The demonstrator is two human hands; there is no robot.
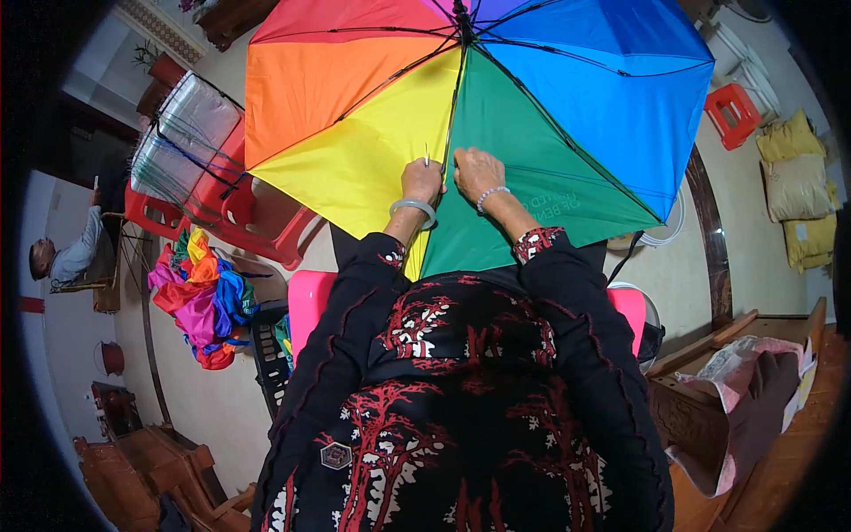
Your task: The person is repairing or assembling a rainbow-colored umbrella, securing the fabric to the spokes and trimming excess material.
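An opened umbrella (567, 115) with rainbow-coloured panels lies spread before me, its black ribs and inner side showing. My left hand (423, 183) is closed over the yellow panel (363, 186), near the seam with the green. A thin, pointed silver thing (426, 156) sticks up from its fingers; its kind is too small to tell. Just right of it, my right hand (480, 173) is closed in a pinch at the edge of the green panel (523, 204), beside the rib (455, 102). Whatever its fingers grip is hidden.
A heap of folded colourful umbrella cloth (206, 301) lies at left, beside a black crate (269, 355). Red plastic stools (232, 199) carry a wrapped bundle (184, 137). Another red stool (732, 116) and yellow sacks (796, 191) stand right. A person (75, 248) sits far left.
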